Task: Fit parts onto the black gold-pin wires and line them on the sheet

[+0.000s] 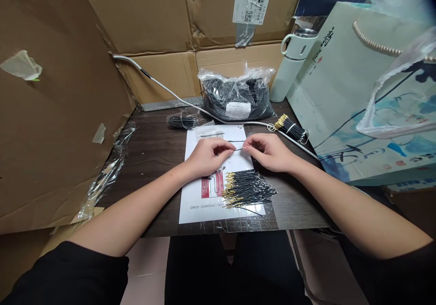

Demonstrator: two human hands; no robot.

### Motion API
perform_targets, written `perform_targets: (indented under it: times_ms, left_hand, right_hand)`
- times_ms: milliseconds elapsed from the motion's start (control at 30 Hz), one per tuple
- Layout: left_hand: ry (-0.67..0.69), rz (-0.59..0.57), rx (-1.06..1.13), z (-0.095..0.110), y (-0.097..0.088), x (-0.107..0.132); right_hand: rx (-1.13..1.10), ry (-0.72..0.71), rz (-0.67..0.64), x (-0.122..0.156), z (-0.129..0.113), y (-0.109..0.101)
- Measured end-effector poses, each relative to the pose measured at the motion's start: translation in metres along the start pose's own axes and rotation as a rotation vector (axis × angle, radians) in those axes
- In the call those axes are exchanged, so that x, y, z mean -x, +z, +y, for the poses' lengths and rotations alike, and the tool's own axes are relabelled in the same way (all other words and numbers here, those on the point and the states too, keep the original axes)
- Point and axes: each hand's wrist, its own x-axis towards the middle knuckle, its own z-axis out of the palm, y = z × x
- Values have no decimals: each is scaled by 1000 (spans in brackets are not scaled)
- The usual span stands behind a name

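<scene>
Over a white printed sheet, my left hand and my right hand face each other, fingertips pinched. A thin black wire spans the small gap between them, one end in each pinch; its tips are hidden by the fingers. Just beyond, another black wire lies on the sheet. Close below my hands is a loose pile of short black wires, many with gold-coloured terminals pointing left. Beside my left hand, on its far side, sits a small clear plastic piece or bag, too small to make out.
A clear bag of black wires stands at the back, with a tied wire bundle to its left and a gold-tipped bundle to its right. A white cable crosses the table. A pale flask and paper bag stand right.
</scene>
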Motion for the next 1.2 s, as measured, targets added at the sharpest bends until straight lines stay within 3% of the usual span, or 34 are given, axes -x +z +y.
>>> perform_targets:
  times_ms: [633,1200]
  left_hand:
    - [-83,42,114,-3,4,0]
    - [4,70,32,-1,5,1]
  right_hand:
    - [-62,14,41,1,2,3]
    - [-79,15,43,1,5,4]
